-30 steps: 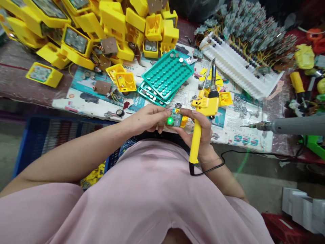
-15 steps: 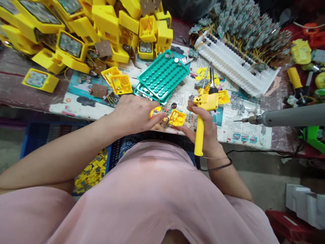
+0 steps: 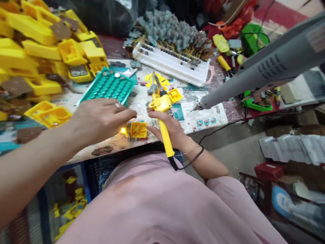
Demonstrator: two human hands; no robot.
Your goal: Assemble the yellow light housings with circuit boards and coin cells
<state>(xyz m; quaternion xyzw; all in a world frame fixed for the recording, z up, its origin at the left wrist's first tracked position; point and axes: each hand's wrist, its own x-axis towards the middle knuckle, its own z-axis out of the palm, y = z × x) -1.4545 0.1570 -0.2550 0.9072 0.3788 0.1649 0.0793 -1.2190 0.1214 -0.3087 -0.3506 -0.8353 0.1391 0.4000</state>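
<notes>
My right hand [image 3: 170,130] is wrapped round the handle of a yellow soldering iron [image 3: 162,115], tip pointing away from me, its black cord trailing past my wrist. Its fingertips also rest against a small yellow plastic housing [image 3: 138,129] on the table edge. My left hand [image 3: 98,119] hovers palm down just left of that housing, fingers stretched out, a ring on one finger. A small yellow light [image 3: 123,130] glows between the left fingertips and the housing. Whether the left fingers pinch anything is hidden.
A teal tray with round pockets [image 3: 108,86] lies behind my left hand. Yellow housings [image 3: 43,57] are piled at the back left. A white rack with wired boards [image 3: 172,66] stands at the back. A grey hanging power screwdriver [image 3: 261,73] reaches in from the right. A blue crate [image 3: 86,183] sits under the table.
The camera has swung right and closer. The glowing board that both hands held is down on the table; the lamp's glow went from green to yellow. My left hand has spread flat.
</notes>
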